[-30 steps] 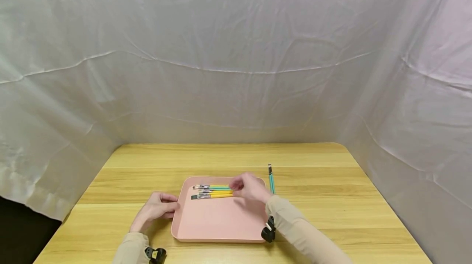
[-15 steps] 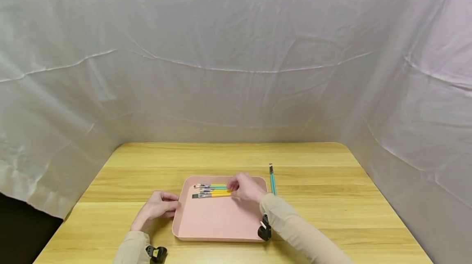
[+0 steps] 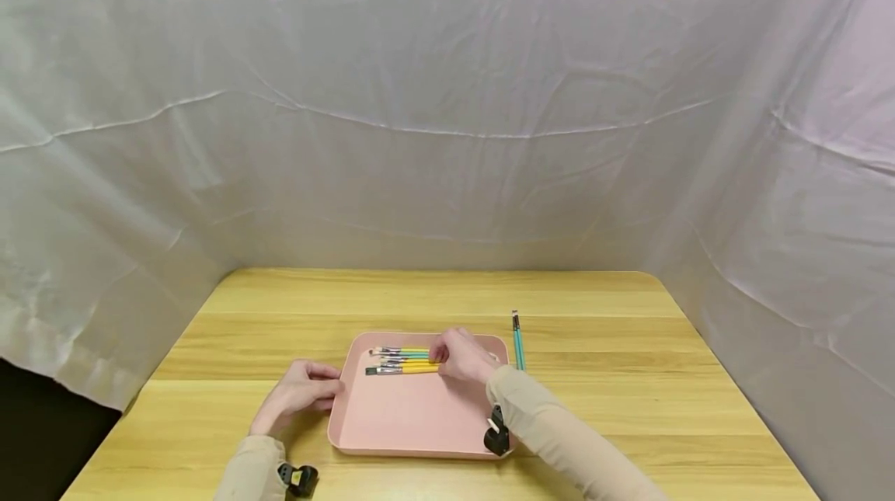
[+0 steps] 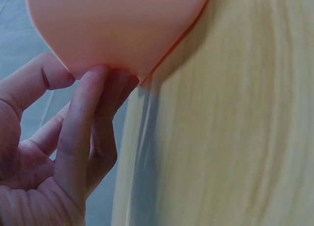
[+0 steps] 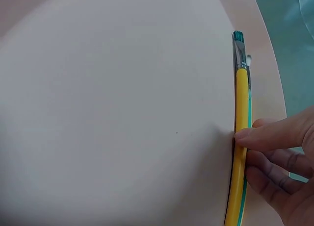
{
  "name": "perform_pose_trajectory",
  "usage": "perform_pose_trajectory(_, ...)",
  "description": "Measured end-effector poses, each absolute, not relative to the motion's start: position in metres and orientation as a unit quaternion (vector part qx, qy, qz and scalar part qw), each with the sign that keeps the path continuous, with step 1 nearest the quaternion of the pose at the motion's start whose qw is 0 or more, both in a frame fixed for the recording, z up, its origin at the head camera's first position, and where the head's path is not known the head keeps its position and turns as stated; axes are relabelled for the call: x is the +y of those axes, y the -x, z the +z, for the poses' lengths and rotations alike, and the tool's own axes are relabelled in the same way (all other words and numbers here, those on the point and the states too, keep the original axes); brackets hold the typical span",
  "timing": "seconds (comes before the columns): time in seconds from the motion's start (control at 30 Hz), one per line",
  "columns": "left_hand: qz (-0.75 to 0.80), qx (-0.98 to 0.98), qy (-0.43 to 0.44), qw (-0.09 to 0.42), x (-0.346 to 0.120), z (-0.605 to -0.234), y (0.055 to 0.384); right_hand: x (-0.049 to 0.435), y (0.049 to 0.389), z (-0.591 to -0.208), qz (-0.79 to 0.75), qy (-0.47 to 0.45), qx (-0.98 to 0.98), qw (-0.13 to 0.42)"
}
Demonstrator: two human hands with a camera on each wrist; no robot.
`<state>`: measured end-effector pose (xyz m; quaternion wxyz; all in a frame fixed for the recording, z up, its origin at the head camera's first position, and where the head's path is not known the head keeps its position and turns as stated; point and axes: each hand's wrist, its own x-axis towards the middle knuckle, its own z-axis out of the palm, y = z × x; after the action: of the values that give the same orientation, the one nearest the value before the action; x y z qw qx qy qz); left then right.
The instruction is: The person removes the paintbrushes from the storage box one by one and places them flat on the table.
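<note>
A pink tray (image 3: 412, 423) lies on the wooden table, with several yellow and teal paintbrushes (image 3: 402, 369) side by side near its far wall, bristles to the left. At the tray's left rim, my left hand (image 3: 301, 391) pinches the edge between thumb and fingers, as the left wrist view shows. My right hand (image 3: 461, 355) reaches over the right part of the tray and grips the bundle of brushes by the handles. In the right wrist view its thumb presses a thick yellow brush (image 5: 241, 103), with fingers on the far side. The hand hides the handle ends in the head view.
Two teal-handled paintbrushes (image 3: 518, 342) lie on the table (image 3: 615, 377) just right of the tray, partly hidden by the right arm. Grey curtains (image 3: 447, 175) hang behind the table and at both sides. A black camera (image 3: 497, 431) sits on the right wrist.
My right hand and forearm have shifted slightly left, still at the brush handles. My left hand stays at the tray rim. The whole head view has shifted slightly.
</note>
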<state>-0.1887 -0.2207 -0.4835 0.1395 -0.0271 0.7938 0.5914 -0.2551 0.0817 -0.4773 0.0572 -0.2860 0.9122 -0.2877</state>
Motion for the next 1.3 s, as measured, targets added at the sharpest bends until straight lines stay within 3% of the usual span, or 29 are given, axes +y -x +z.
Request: perform_pose_trajectory(1.3, 0.599, 0.787, 0.007, 0.145, -0.2200, -0.4833, 0.1870, 0.0733, 0.2521, -0.4801, -0.299, 0.288, 0.906, 0.086)
